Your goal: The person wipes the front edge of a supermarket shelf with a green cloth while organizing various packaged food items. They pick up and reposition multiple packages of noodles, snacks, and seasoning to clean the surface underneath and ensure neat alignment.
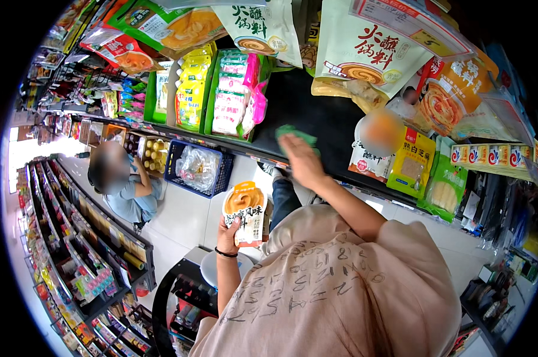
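Note:
My left hand (228, 234) holds a sauce pouch (246, 209) with orange and white printing upright, above the floor in front of the shelf. My right hand (299, 157) presses a green cloth (301, 134) onto the black shelf board (291, 102), near its front edge. Left of the cloth stands a green display box of pink and white packets (235, 96). To the right of my right hand, a white sauce pouch (362, 165), a yellow sesame pouch (412, 163) and a green pouch (445, 178) stand along the shelf edge.
Large hotpot sauce pouches (371, 49) hang over the shelf. A blue plastic crate (199, 167) with clear bags stands on the floor at left, beside boxes of jars (156, 154). Another person (126, 187) crouches farther left. A round stool (224, 267) is near my left forearm.

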